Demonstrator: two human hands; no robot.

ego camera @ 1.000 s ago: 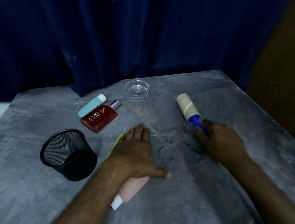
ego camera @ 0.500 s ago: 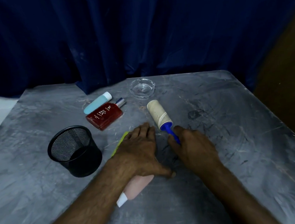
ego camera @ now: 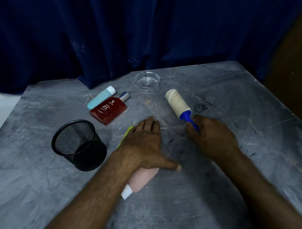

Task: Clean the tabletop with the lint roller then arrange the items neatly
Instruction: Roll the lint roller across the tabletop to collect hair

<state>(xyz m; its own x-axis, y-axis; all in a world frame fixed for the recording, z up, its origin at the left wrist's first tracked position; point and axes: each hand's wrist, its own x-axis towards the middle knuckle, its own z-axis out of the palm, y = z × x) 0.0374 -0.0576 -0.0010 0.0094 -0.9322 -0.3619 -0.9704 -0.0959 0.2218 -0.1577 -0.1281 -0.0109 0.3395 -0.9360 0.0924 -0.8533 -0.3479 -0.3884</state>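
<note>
Right grip: my right hand (ego camera: 214,136) is closed around the blue handle of the lint roller (ego camera: 178,103), fingers wrapped tight, the roll pointing away and to the left.
Roller contact: the pale roll lies on the bench (ego camera: 257,142), just short of the glass ashtray (ego camera: 146,81); I judge it is flat on the surface, though I cannot tell how hard it presses.
Left grip: my left hand (ego camera: 145,145) lies flat and spread, palm down, holding nothing; it rests over a pink tube (ego camera: 142,180) and a green-yellow item (ego camera: 125,136) I cannot identify.
Doing it well: I want straight, overlapping strokes with even downward pressure, working through the fibres (ego camera: 153,103) scattered ahead of the roll.
Watch for: the red bottle (ego camera: 108,110), the blue tube (ego camera: 100,97) and the mesh cup (ego camera: 78,145) crowd the left side; lint around them probably needs them shifted.
Arm pose: both forearms reach forward from the near edge, the right angled inward, wrist low.
</note>
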